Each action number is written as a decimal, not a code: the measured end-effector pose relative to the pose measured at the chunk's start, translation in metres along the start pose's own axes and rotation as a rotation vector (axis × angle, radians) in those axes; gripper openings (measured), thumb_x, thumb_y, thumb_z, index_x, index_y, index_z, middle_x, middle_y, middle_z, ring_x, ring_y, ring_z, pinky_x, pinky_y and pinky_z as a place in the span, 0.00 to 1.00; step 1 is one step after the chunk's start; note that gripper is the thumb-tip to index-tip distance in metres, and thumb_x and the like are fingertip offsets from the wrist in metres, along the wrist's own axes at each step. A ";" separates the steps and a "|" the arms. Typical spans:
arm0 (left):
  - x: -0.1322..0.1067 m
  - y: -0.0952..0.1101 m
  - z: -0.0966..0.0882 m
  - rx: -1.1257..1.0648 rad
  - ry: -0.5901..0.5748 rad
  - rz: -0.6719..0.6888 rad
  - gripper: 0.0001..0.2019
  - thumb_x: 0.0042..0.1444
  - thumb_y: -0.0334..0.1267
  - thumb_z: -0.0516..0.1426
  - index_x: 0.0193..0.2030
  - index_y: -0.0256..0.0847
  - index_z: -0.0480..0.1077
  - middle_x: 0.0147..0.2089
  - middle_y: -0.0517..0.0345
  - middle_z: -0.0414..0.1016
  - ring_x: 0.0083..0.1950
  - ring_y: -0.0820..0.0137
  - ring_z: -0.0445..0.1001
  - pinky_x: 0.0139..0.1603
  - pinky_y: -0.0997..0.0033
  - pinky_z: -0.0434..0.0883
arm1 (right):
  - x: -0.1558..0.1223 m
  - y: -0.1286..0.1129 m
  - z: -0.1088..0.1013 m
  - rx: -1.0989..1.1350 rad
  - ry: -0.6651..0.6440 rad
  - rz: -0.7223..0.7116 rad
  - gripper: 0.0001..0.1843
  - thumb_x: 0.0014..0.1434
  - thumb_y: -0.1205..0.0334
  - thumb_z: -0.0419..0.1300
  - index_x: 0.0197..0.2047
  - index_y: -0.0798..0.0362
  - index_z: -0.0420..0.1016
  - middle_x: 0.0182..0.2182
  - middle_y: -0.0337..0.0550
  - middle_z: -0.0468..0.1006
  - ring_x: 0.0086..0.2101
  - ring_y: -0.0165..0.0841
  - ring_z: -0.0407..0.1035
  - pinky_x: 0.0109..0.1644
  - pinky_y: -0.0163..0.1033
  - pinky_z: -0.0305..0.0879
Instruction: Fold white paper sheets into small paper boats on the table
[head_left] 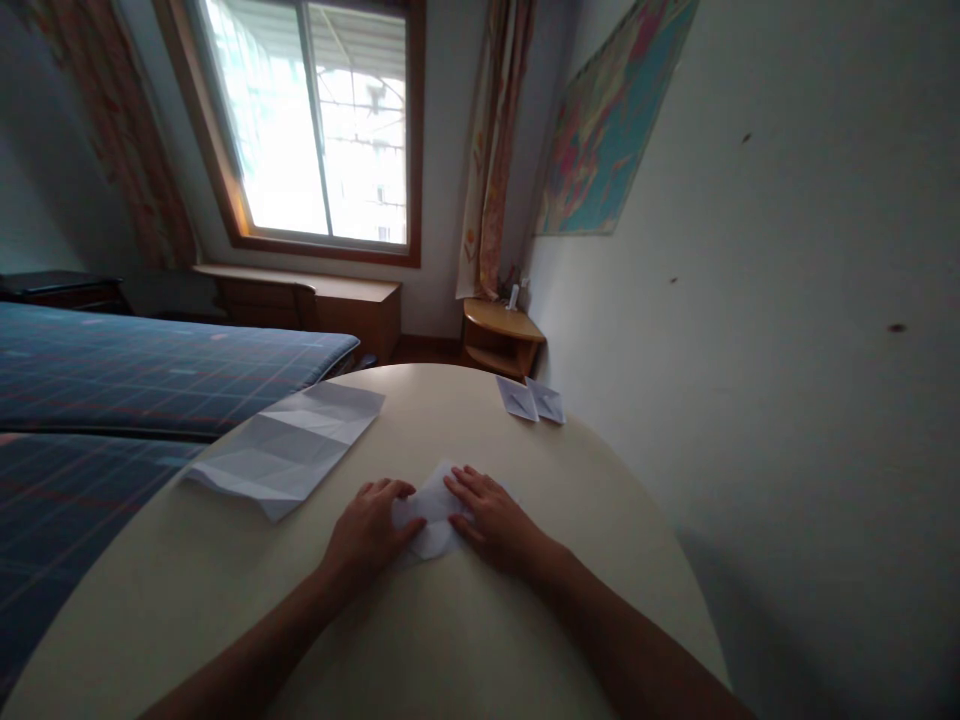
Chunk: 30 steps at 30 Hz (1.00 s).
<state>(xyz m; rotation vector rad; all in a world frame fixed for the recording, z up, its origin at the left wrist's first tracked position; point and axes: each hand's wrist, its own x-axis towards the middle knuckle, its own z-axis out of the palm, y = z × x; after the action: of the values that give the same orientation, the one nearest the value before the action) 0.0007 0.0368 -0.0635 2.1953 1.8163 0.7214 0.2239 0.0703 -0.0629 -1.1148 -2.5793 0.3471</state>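
Note:
On the table in front of me lies a partly folded sheet of white paper [433, 508], with both hands on it. My left hand [373, 522] is closed around its left side, thumb and curled fingers on the paper. From the right, my right hand [491, 518] rests over the paper with fingers stretched out and thumb apart, touching its top. The hands cover part of the folds. A larger creased white sheet [292, 450] lies to the left, partly at the table edge. Toward the back right sit two small folded paper pieces [517, 398], side by side.
The round cream table [585, 560] has a curved edge close to the white wall [787, 420] on the right. A bed with a blue checked cover [165, 365] borders the left. Beyond stand a small wooden corner shelf [504, 320] and a low wooden desk [360, 290] under the window.

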 end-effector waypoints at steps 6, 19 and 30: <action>0.004 -0.007 0.016 0.044 0.021 0.293 0.21 0.63 0.37 0.51 0.63 0.43 0.65 0.66 0.54 0.67 0.68 0.60 0.60 0.66 0.53 0.61 | -0.003 0.001 -0.001 -0.006 -0.107 -0.037 0.29 0.68 0.52 0.50 0.69 0.53 0.57 0.68 0.51 0.55 0.67 0.43 0.47 0.70 0.54 0.44; 0.016 -0.015 0.015 0.124 -0.183 0.248 0.22 0.69 0.43 0.41 0.66 0.50 0.62 0.69 0.61 0.62 0.72 0.62 0.53 0.71 0.51 0.48 | -0.007 -0.011 0.001 -0.020 -0.131 -0.055 0.30 0.67 0.49 0.50 0.68 0.53 0.57 0.68 0.52 0.55 0.68 0.44 0.45 0.70 0.54 0.41; 0.014 -0.024 0.015 0.106 -0.183 0.354 0.23 0.67 0.37 0.43 0.67 0.45 0.60 0.70 0.56 0.61 0.71 0.60 0.54 0.70 0.53 0.54 | 0.002 -0.016 0.006 -0.065 -0.003 -0.043 0.38 0.61 0.43 0.56 0.66 0.58 0.58 0.64 0.56 0.62 0.63 0.43 0.55 0.68 0.49 0.45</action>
<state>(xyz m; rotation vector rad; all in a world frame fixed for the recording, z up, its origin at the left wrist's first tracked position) -0.0107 0.0578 -0.0834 2.5924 1.4263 0.4720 0.2098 0.0607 -0.0632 -1.0794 -2.6298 0.2565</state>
